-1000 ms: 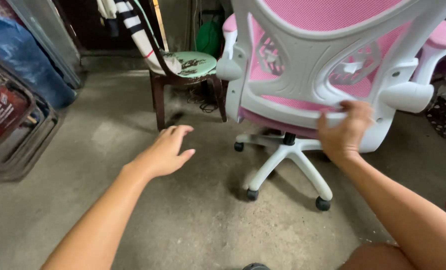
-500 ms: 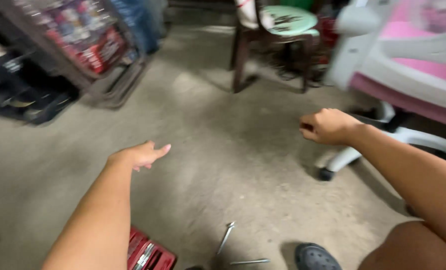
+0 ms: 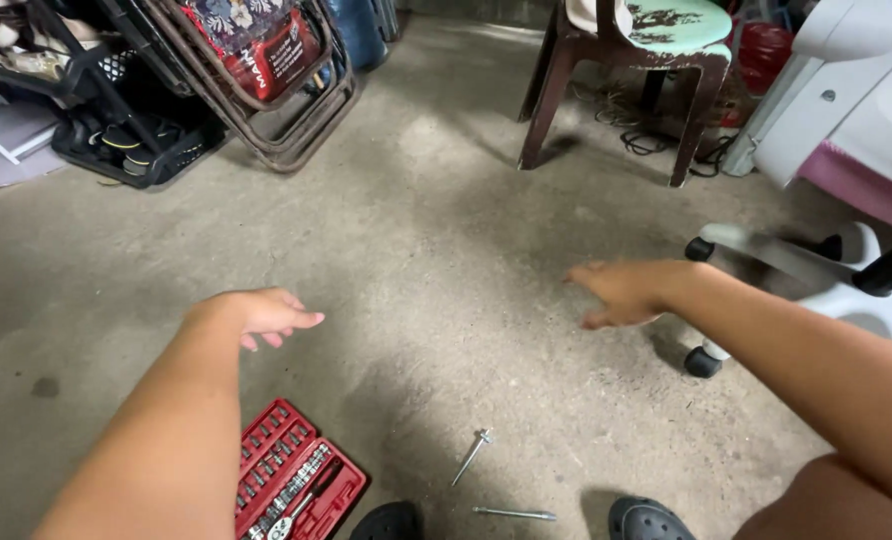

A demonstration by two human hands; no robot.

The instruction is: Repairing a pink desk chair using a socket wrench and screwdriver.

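Both hands hang empty over the grey concrete floor (image 3: 446, 200). Left hand (image 3: 261, 312): fingers loosely curled, above the open red plastic socket-tool case (image 3: 291, 480). Right hand (image 3: 626, 290): fingers spread, near the white-and-pink wheeled office chair (image 3: 846, 150). Two long silver metal bolts (image 3: 471, 457) lie on the floor between the black shoes (image 3: 651, 520).

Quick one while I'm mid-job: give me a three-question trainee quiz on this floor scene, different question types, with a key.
1. True or false: the left hand grips a tool.
2. What lies nearest the dark shoes: A) two long bolts B) a hammer C) a cable reel
3. Fill in: the open socket set case is coloured ____.

Key: 1 false, both it and the right hand hover empty over the concrete floor. 2 A. 3 red.
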